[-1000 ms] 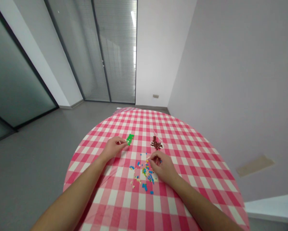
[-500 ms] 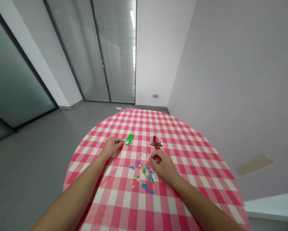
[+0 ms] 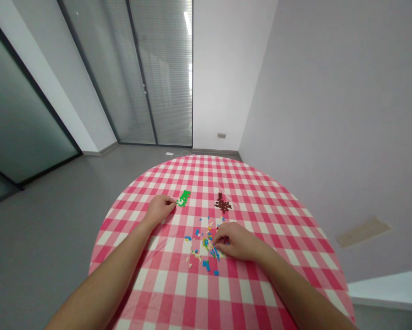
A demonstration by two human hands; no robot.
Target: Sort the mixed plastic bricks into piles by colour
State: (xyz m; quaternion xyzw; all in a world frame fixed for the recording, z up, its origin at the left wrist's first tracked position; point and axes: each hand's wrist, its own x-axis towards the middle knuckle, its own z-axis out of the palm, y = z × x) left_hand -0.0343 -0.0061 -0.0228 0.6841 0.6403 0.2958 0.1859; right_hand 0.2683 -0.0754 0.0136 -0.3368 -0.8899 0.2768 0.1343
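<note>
My left hand (image 3: 160, 210) rests on the pink-and-white gingham tablecloth (image 3: 261, 256), its pinched fingertips touching the edge of a small heap of bright green mini bricks (image 3: 183, 198). Whether those fingers hold a brick is hidden. My right hand (image 3: 235, 243) lies curled over a scattered spread of tiny blue, yellow and cream bricks (image 3: 206, 250), fingertips among them. Whatever lies beneath those fingers is hidden. A heap of dark brown mini bricks (image 3: 222, 205) sits above the right hand, apart from both hands.
The round table's far rim (image 3: 199, 156) borders a grey floor (image 3: 44, 243). Beyond stand glass doors with blinds (image 3: 158, 78), and a pale wall (image 3: 316, 114) rises on the right. No other person appears.
My right hand has moved nearer to me and lower in view, from beside the brown heap onto the scattered bricks. My left hand stays at the green heap.
</note>
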